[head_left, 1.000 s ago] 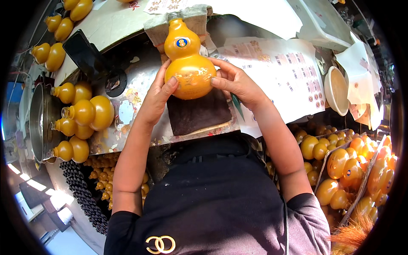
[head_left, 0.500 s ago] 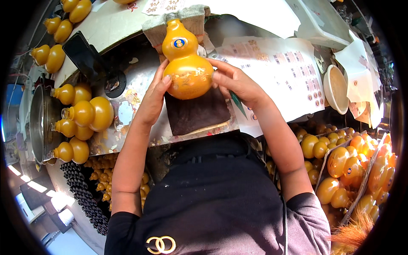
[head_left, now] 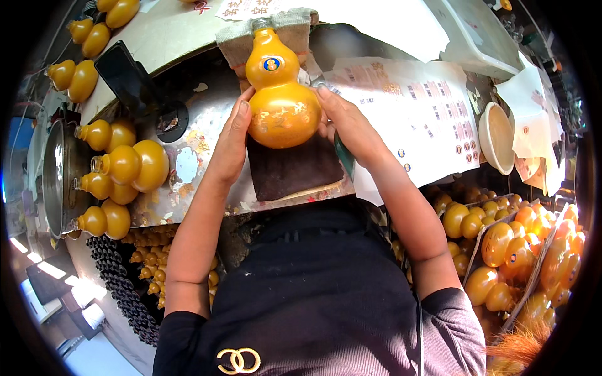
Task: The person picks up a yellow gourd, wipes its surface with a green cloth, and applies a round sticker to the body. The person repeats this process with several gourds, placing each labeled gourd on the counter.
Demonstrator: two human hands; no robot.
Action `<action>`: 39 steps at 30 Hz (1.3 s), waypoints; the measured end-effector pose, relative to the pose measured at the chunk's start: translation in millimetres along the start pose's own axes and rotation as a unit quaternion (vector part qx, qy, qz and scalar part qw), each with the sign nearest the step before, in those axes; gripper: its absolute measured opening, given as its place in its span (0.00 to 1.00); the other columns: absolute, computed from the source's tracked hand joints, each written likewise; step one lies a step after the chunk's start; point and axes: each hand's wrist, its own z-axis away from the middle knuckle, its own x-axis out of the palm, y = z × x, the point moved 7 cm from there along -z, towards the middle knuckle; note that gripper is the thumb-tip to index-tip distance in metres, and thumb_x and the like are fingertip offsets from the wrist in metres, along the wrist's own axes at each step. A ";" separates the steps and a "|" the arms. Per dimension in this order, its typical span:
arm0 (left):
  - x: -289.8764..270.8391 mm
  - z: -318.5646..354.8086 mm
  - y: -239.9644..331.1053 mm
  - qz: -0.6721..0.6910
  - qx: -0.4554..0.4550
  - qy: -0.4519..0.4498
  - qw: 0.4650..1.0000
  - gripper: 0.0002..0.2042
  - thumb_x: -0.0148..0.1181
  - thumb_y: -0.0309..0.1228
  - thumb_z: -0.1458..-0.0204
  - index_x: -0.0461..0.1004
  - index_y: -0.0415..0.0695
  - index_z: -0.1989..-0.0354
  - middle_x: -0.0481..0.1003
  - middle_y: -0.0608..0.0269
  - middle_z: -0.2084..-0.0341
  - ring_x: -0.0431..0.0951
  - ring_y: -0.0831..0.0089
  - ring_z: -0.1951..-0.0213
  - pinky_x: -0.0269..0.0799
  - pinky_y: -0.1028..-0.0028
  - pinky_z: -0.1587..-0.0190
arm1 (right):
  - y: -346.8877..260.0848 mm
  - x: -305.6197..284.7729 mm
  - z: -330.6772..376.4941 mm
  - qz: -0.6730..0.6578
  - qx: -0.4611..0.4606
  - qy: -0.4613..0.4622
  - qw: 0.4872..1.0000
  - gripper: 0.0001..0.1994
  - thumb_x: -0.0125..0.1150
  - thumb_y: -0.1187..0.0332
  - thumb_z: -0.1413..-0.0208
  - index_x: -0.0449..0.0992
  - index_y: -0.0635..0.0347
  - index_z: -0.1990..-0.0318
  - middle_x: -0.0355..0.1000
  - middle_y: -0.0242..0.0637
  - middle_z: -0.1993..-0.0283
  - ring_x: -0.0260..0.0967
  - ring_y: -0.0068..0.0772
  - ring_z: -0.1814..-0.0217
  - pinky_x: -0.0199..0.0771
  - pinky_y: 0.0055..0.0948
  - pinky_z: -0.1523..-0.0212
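Observation:
A yellow gourd-shaped bottle [head_left: 283,116] lies between my hands, its clear neck pointing away onto a grey cloth-covered rest [head_left: 235,39]. It bears a small blue round sticker [head_left: 271,64] on the upper bulb and gold markings on the lower one. My left hand [head_left: 234,135] cups the lower bulb's left side, thumb along it. On the other side my right hand [head_left: 352,125] holds the bulb, its fingers partly hidden behind. Below that palm a green, flat tool [head_left: 344,152] sticks out; its kind is unclear. Under the bottle is a dark brown pad [head_left: 295,172].
Printed label sheets [head_left: 433,119] cover the right of the worktop, beside a cream bowl [head_left: 496,139] and a translucent tub [head_left: 480,37]. At left stand a phone [head_left: 122,72] on a stand, several yellow gourd bottles [head_left: 150,166] and a metal basin [head_left: 56,178]. Crated gourds [head_left: 501,241] sit lower right.
My right thumb has moved up along the bulb, and the green tool has swung closer under my palm. The bottle appears slightly rolled: fine print below its gold markings no longer shows.

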 end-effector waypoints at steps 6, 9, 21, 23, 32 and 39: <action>10.7 2.0 3.7 -0.007 -0.017 0.005 1.000 0.33 0.44 0.52 0.38 0.53 0.37 0.35 0.65 0.56 0.43 0.65 0.71 0.40 0.56 0.73 0.38 | -5.0 5.8 -0.7 0.015 -0.014 -0.011 1.000 0.28 0.53 0.46 0.39 0.71 0.63 0.45 0.65 0.25 0.69 0.56 0.14 0.71 0.58 0.17 0.70; 10.2 2.4 2.4 0.008 -0.011 0.013 1.000 0.31 0.43 0.51 0.37 0.53 0.37 0.36 0.66 0.56 0.44 0.66 0.71 0.41 0.57 0.73 0.38 | -2.8 5.4 -1.0 -0.004 -0.001 -0.017 1.000 0.27 0.53 0.47 0.39 0.71 0.63 0.45 0.65 0.24 0.69 0.55 0.14 0.71 0.58 0.16 0.70; -1.3 1.0 -2.9 -0.030 -0.001 0.023 0.999 0.33 0.31 0.55 0.36 0.52 0.40 0.33 0.63 0.57 0.40 0.61 0.70 0.37 0.52 0.70 0.34 | 9.5 -4.2 4.3 -0.052 0.028 -0.005 0.998 0.28 0.50 0.46 0.37 0.69 0.61 0.41 0.64 0.24 0.72 0.56 0.14 0.72 0.59 0.17 0.69; 3.8 5.1 -0.5 -0.017 0.027 0.016 0.999 0.36 0.34 0.57 0.37 0.49 0.37 0.33 0.64 0.54 0.41 0.63 0.69 0.38 0.54 0.71 0.35 | 9.3 -5.0 10.2 -0.062 0.005 -0.010 0.998 0.29 0.52 0.47 0.38 0.67 0.61 0.39 0.64 0.24 0.73 0.57 0.14 0.72 0.60 0.17 0.69; 8.5 6.4 0.0 -0.058 0.025 -0.014 0.998 0.38 0.41 0.58 0.40 0.47 0.40 0.32 0.61 0.54 0.39 0.60 0.68 0.36 0.51 0.69 0.34 | 17.6 -8.0 6.7 -0.083 -0.001 -0.048 0.995 0.32 0.66 0.58 0.45 0.64 0.62 0.36 0.69 0.23 0.71 0.62 0.13 0.68 0.62 0.15 0.68; 8.7 6.7 0.9 -0.040 0.021 -0.009 0.999 0.36 0.37 0.56 0.38 0.46 0.38 0.32 0.60 0.54 0.38 0.59 0.68 0.35 0.50 0.69 0.34 | 10.4 -5.5 5.3 -0.069 0.003 -0.027 0.997 0.31 0.65 0.55 0.45 0.66 0.64 0.38 0.72 0.26 0.70 0.63 0.14 0.68 0.63 0.15 0.68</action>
